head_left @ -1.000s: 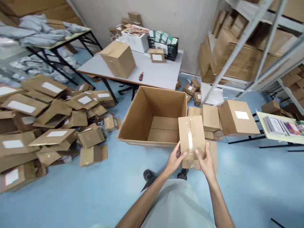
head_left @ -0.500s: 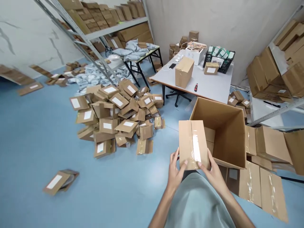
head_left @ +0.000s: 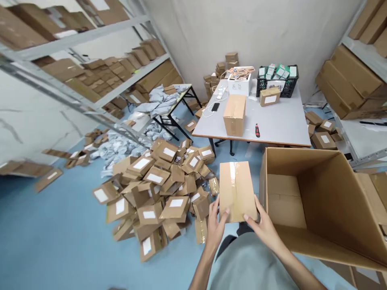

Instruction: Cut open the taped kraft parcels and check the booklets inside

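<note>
Between my two hands is a closed cardboard box (head_left: pixel 237 191), held in front of my body with a strip of clear tape down its upper face. My left hand (head_left: pixel 217 219) grips its left side, thumb on top. On the opposite side my right hand (head_left: pixel 262 225) grips the lower right edge, thumb also on top. The undersides of the fingers are hidden by the box. Just to the right stands a large open carton (head_left: pixel 286 201), its visible bottom bare. A heap of small cardboard boxes (head_left: pixel 149 214), many with white labels, lies on the floor to the left.
Ahead is a grey table (head_left: pixel 278 125) bearing a taller carton (head_left: pixel 234 114), a red-and-black cutter (head_left: pixel 257 130), a phone (head_left: pixel 215 107), a white bin (head_left: pixel 240 86) and a black crate (head_left: pixel 276 82). Metal shelving (head_left: pixel 121 90) rises at the left, more shelves (head_left: pixel 367 52) at the right.
My view has turned and come nearer to the table and the large carton. The box stays in both hands; its upper face now shows tape without the white label seen before.
</note>
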`<state>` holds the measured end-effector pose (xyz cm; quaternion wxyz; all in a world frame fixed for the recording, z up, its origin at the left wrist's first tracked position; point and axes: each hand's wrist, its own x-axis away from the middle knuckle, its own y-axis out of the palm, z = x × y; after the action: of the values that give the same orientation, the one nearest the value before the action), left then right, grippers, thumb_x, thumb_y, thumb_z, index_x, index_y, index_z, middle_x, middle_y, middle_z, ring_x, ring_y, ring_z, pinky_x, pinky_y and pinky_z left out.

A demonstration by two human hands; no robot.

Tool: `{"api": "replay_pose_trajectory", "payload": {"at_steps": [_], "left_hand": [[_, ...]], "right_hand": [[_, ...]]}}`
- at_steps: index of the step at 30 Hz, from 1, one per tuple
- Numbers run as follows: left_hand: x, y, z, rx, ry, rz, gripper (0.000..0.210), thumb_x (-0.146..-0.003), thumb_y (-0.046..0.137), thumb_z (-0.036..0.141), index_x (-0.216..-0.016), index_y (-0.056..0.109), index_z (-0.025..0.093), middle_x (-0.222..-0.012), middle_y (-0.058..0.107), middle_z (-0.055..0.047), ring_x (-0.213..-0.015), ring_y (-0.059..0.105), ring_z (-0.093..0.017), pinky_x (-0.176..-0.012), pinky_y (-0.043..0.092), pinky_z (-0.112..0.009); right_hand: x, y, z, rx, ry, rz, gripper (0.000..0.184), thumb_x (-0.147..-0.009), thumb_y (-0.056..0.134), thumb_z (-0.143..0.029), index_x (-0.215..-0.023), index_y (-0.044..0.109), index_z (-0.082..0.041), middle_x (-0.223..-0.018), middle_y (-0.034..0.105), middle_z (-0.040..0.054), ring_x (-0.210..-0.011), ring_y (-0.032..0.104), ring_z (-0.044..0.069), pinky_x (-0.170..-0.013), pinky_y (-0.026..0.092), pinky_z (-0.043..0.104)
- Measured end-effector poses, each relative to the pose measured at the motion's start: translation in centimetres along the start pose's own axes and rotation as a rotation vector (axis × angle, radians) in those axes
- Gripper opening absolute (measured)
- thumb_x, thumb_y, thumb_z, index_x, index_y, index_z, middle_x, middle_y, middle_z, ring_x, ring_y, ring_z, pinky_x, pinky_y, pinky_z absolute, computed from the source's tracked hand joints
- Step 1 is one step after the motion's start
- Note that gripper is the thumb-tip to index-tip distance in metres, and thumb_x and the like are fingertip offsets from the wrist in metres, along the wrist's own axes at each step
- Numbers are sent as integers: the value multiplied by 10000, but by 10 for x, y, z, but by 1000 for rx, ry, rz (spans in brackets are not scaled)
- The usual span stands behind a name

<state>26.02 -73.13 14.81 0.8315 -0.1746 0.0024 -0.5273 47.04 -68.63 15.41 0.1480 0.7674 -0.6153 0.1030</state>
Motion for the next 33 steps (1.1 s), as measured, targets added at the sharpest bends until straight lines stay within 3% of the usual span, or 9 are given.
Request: {"api": "replay_pose_trajectory", "payload": {"at_steps": [2, 5, 11, 16, 20, 27, 33], "left_hand": [[-40, -8, 10, -47, 20, -56, 744, -1033, 649, 613, -1709, 496, 341, -1539, 587, -124, -1530, 577, -332, -1280, 496, -485], [-97, -5, 19, -72, 38, -150, 742, -1038, 645, 590, -1719, 478, 345, -1551, 599, -124, -1551, 547, -328, -1304, 461, -503], [-225, 33, 34, 23, 108, -356, 749, -1016, 682, 524, -1716, 479, 350, -1550, 587, -106, -1550, 542, -318, -1321, 428, -500], [-332, 53, 65, 89, 145, -527, 790, -958, 749, 518, -1683, 530, 293, -1487, 596, -115, -1482, 592, -323, -1280, 466, -473], [-402, 61, 98, 115, 208, -628, 822, -953, 768, 502, -1705, 496, 312, -1517, 588, -105, -1481, 594, -312, -1271, 477, -463], [-489, 105, 141, 86, 264, -788, 834, -975, 762, 518, -1726, 458, 322, -1690, 517, -110, -1584, 523, -337, -1355, 374, -494], [-558, 149, 154, -27, 202, -713, 934, -965, 753, 611, -1750, 400, 248, -1728, 512, -159, -1638, 458, -360, -1366, 348, -534]], "right_hand": [[-24, 16, -12, -18, 4, 37, 1026, -888, 857, -661, -1752, 449, -287, -1814, 431, 109, -1642, 486, 352, -1252, 548, 519], [-59, 30, -25, -34, 18, 135, 1069, -885, 856, -668, -1775, 402, -289, -1833, 392, 109, -1645, 481, 355, -1247, 557, 526], [-144, 41, -49, 15, -8, 354, 1113, -894, 856, -647, -1806, 315, -308, -1854, 336, 79, -1687, 407, 359, -1269, 538, 562], [-222, 53, -100, 126, -34, 494, 1153, -875, 852, -674, -1807, 318, -255, -1826, 389, 104, -1675, 426, 374, -1327, 462, 583], [-274, 61, -147, 194, -44, 585, 1078, -896, 827, -683, -1786, 377, -273, -1821, 406, 86, -1677, 423, 374, -1349, 427, 588], [-350, 31, -196, 246, -7, 693, 1026, -897, 832, -669, -1754, 449, -253, -1773, 490, 89, -1658, 459, 371, -1383, 374, 567], [-455, -13, -200, 247, -1, 610, 1129, -846, 851, -723, -1758, 429, -208, -1791, 459, 133, -1689, 403, 368, -1403, 317, 557]]}}
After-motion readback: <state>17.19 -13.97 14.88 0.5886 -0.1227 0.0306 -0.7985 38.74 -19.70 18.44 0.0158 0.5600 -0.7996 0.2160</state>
